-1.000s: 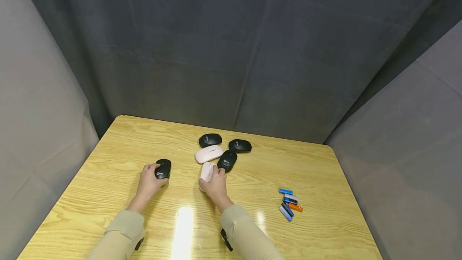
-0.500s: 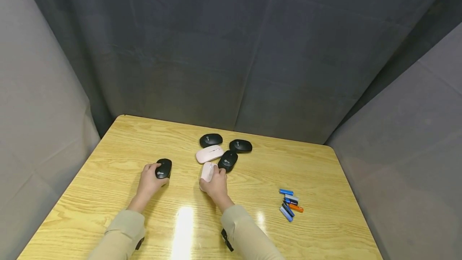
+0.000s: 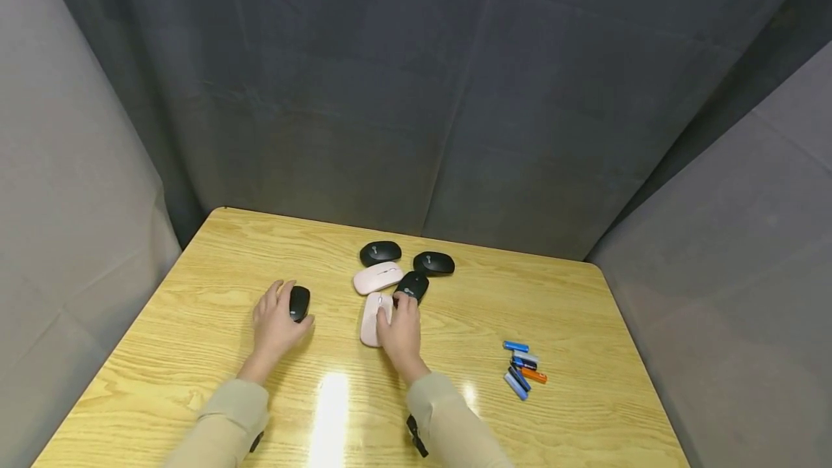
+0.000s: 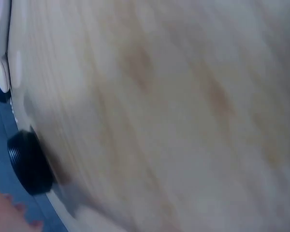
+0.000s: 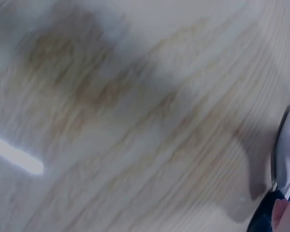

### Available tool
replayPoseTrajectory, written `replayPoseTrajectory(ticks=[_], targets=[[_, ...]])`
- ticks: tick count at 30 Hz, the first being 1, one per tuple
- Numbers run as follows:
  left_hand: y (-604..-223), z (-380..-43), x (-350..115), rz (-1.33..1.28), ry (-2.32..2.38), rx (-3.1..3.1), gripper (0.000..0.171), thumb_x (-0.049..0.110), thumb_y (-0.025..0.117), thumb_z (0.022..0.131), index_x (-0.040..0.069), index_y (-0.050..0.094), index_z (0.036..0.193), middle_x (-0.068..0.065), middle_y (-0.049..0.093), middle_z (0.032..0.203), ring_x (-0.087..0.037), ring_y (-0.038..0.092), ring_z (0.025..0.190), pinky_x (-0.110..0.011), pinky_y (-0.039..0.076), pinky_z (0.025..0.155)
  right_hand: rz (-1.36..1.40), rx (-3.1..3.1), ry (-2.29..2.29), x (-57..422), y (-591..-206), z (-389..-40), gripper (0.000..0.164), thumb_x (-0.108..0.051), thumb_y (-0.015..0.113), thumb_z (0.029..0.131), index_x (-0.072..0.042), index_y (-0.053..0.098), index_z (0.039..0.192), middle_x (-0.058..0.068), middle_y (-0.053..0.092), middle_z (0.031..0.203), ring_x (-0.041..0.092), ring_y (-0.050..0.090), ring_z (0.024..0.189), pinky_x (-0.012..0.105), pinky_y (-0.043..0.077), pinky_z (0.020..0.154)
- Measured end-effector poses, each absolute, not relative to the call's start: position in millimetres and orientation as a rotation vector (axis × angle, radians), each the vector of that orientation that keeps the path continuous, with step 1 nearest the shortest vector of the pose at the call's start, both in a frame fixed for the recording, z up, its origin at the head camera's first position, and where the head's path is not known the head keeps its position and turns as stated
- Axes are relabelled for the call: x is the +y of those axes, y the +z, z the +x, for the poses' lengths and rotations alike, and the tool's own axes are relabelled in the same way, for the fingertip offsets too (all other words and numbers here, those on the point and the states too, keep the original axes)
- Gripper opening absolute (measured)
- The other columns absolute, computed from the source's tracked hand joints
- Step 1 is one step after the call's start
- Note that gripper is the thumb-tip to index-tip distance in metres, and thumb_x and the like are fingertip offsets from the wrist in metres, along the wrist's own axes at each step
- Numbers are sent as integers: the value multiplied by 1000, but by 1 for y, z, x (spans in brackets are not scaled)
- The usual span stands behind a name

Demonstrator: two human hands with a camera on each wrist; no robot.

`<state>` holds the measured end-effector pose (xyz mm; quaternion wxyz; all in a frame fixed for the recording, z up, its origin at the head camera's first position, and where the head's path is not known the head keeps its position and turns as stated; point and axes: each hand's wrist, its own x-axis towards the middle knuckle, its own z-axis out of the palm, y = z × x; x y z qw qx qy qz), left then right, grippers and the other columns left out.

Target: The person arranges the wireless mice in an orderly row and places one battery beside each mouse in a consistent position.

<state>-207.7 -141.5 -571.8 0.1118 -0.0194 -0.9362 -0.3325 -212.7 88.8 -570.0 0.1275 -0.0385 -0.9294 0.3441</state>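
On the left of the head view my left hand spreads around a black computer mouse. In the left wrist view, fingers stand apart from that black mouse. My right hand lies at the right side of a pale pink mouse. Its fingertips reach over the near end of another black mouse, and its thumb is by the pink one. Whether the thumb touches is unclear. In the right wrist view, a fingertip appears at the black mouse, beside the pale mouse.
A second pale pink mouse and two black mice, one at the back and one to its right, sit near the back edge. Several batteries, including an orange one, lie on the right of the wooden table. Curtains surround it.
My left hand's fingers have spread away from the black mouse. My right hand has come off the pink mouse and shifted right toward the black mouse beside it.
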Motion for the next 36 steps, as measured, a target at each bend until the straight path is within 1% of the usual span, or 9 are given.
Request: replayPoseTrajectory(ticks=[2, 4, 9, 17, 23, 25, 31, 36], targets=[[-569, -211, -135, -150, -930, -2704, 69, 24, 70, 75, 3, 37, 132, -22, 28, 138, -43, 26, 124, -61, 16, 100, -115, -2682, 989, 93, -570, -215, 39, -23, 58, 85, -6, 48, 119, 13, 46, 118, 29, 47, 109, 42, 42, 90], [-566, -216, -126, -237, -889, -2678, 65, 22, 69, 76, 2, 39, 130, -22, 30, 137, -41, 27, 124, -59, 16, 102, -126, -2668, 978, 97, -568, -218, 38, -22, 59, 85, -7, 47, 119, 13, 46, 117, 28, 46, 110, 42, 42, 91], [-560, -235, -104, -325, -818, -2695, 61, 22, 68, 78, 3, 42, 129, -20, 35, 135, -39, 31, 124, -58, 23, 102, -169, -2637, 981, 106, -562, -224, 41, -19, 64, 83, -5, 47, 118, 17, 46, 115, 32, 46, 109, 46, 41, 90], [-553, -268, -72, -445, -782, -2785, 55, 19, 65, 81, 5, 45, 131, -18, 42, 131, -35, 38, 122, -49, 34, 100, -284, -2699, 983, 118, -560, -239, 52, -22, 66, 82, -6, 43, 126, 19, 41, 120, 34, 42, 111, 46, 40, 92], [-545, -282, -53, -481, -831, -2885, 53, 16, 64, 83, 6, 45, 132, -20, 44, 130, -38, 39, 120, -49, 34, 99, -311, -2738, 1001, 119, -556, -244, 55, -23, 66, 82, -7, 42, 129, 20, 38, 123, 35, 40, 113, 48, 40, 91], [-542, -283, -48, -475, -830, -2923, 53, 16, 65, 83, 6, 46, 131, -22, 44, 128, -39, 41, 118, -51, 35, 97, -329, -2754, 1023, 119, -554, -245, 57, -23, 66, 82, -7, 41, 130, 21, 37, 125, 37, 39, 115, 48, 40, 93], [-538, -283, -31, -428, -839, -3043, 53, 18, 65, 84, 9, 47, 132, -22, 45, 126, -38, 44, 113, -50, 38, 94, -386, -2817, 1027, 120, -550, -248, 61, -25, 67, 82, -7, 40, 134, 26, 34, 129, 42, 38, 116, 49, 39, 93], [-540, -286, -24, -381, -764, -3101, 50, 20, 64, 85, 11, 49, 132, -19, 47, 125, -36, 47, 108, -47, 42, 91, -377, -2874, 1004, 119, -554, -249, 62, -26, 68, 81, -7, 41, 135, 29, 35, 128, 45, 41, 113, 50, 40, 93]])
